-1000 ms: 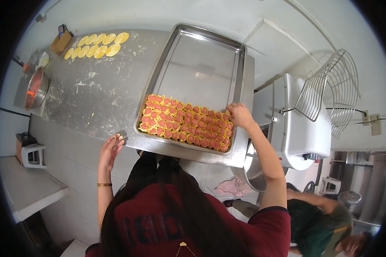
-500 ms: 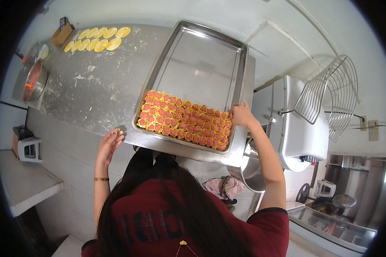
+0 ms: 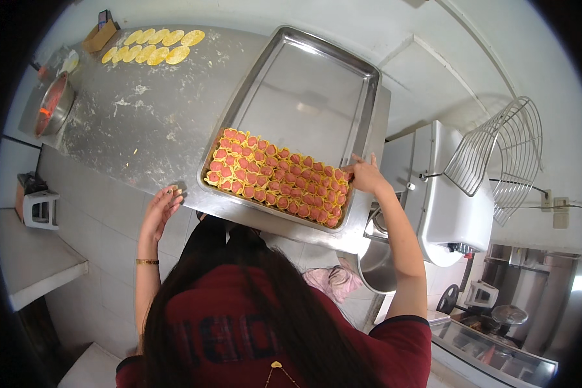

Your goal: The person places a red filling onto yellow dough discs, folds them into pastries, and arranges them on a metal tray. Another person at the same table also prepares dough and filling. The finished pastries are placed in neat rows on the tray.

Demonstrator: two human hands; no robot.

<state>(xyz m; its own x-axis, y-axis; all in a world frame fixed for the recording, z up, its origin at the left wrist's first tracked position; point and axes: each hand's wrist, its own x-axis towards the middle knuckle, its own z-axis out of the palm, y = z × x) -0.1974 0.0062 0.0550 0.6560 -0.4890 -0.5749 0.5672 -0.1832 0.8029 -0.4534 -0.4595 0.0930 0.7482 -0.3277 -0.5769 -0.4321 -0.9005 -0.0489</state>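
A large rectangular metal tray (image 3: 375, 97) lies at a slant on the steel table. Its near part is packed with rows of open-topped dumplings (image 3: 281, 174), pink filling in yellow wrappers. At the right end of the far row, my right hand (image 3: 366, 176) reaches over the tray's rim. One fingertip touches the end dumpling while other fingers stand up, spread apart. My left hand (image 3: 163, 205) hovers by the table's front edge, left of the tray, palm turned inward. Its fingers are loosely bent and apart, with nothing seen in them.
Round yellow wrappers (image 3: 155, 54) lie in two rows at the far left of the floury table (image 3: 136, 123). Beside them are a cardboard box (image 3: 99, 37) and a metal bowl (image 3: 57, 107). A white machine (image 3: 443, 194) with wire guards (image 3: 498, 155) stands right.
The fingers of my right hand have spread wider at the end dumpling. My left hand has opened slightly beside the table edge. The whole view has shifted a little.
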